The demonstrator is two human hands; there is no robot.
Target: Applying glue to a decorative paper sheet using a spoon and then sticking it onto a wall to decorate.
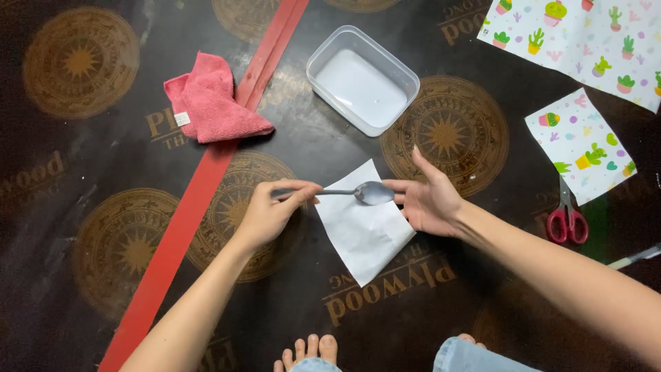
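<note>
My left hand (270, 210) grips the handle of a metal spoon (370, 193) and holds it level above a white sheet of paper (361, 227) lying on the dark floor. My right hand (428, 200) is beside the spoon's bowl, fingers spread, fingertips touching or nearly touching the bowl. It holds nothing that I can see. Whether the spoon carries anything cannot be told.
A clear plastic tub (363, 80) with white liquid stands behind the paper. A pink cloth (212, 100) lies at the left on a red strip (200, 186). Cactus-patterned paper pieces (582, 141) and red-handled scissors (567, 217) lie at the right. My toes (308, 351) show at the bottom.
</note>
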